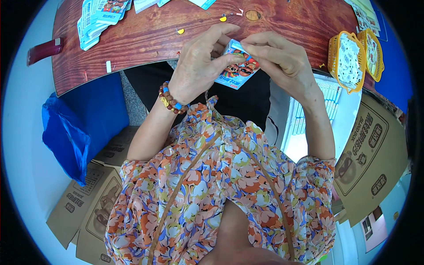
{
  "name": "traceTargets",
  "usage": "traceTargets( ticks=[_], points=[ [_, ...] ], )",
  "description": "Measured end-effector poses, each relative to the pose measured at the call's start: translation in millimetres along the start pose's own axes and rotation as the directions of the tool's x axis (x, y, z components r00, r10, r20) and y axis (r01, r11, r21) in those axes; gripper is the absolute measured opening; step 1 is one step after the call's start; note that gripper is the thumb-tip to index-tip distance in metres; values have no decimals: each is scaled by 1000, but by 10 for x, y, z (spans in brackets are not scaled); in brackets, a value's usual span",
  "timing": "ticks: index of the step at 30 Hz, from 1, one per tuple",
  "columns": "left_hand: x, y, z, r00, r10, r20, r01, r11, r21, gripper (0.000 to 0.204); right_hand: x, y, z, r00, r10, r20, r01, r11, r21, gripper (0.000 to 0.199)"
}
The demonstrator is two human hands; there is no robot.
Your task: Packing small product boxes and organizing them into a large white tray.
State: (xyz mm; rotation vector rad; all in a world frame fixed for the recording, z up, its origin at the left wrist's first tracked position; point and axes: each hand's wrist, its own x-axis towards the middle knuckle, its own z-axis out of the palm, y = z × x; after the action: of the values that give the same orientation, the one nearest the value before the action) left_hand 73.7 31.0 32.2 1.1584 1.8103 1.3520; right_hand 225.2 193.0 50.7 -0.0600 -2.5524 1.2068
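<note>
One small light-blue carton (238, 66) with cartoon print, frame centre, above the wooden surface's (145, 35) near edge. Pinched at its top between fingers of left hand (198, 66) and right hand (282, 62), both grasping. Stacked flat blue cartons (99, 20), upper left. Two yellow baskets (353, 59), upper right. Brown cardboard boxes (371, 154), lower right.

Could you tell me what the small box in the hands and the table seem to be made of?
Box: probably thin glossy printed card; sharp folded edges, slight sheen. Table: looks like reddish varnished wood or wood-look laminate; grain lines and a knot show.
</note>
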Motion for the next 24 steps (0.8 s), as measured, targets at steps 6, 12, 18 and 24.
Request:
traceTargets(
  ticks=[6, 12, 18, 24],
  points=[
    [-8, -104, 72, 999, -19, -40, 15, 996, -93, 43, -47, -34, 34, 997, 59, 45, -60, 998, 21, 28],
    [-13, -88, 98, 995, -83, -60, 65, 963, -260, 31, -166, -1, 148, 977, 171, -126, -150, 975, 166, 29],
    [-15, 5, 86, 989, -145, -34, 127, 939, -319, 25, -200, 50, 102, 969, 203, -139, -162, 951, 263, 25],
    [57, 62, 134, 996, -91, 22, 93, 925, -369, 29, -216, 156, 40, 966, 219, -136, -159, 921, 355, 23]
  ],
)
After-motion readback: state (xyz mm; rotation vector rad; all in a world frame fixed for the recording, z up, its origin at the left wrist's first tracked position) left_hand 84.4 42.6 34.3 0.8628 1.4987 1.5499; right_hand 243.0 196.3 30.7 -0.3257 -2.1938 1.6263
